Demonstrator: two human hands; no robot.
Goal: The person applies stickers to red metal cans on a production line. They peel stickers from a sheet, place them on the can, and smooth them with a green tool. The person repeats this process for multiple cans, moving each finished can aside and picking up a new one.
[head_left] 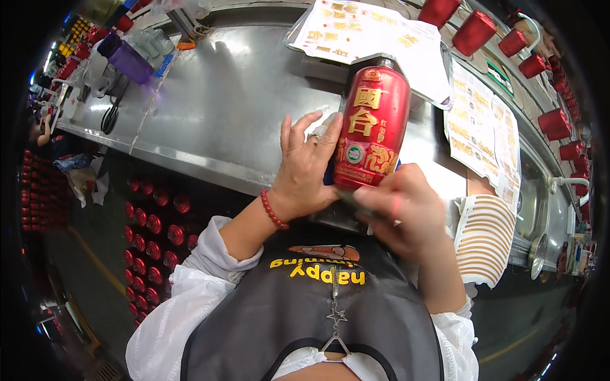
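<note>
Leftward of the bottle (375, 127), counter (216, 95) spreads to its front edge (184, 166).

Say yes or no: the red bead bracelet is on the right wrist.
No, the red bead bracelet circles the wrist of the left hand.

Bright steel worktop (213, 89), dim floor (521, 311), motion blur at three o'clock.
Glare spreads over the metal toward eleven o'clock; the white sheet (416, 32) at one o'clock is partly washed out. The glossy red bottle (394, 105) catches soft highlights. The right hand (410, 213) smears, while the left hand (305, 162) is fairly crisp. Straight edges bow toward the rim, where detail softens into black corners.
</note>
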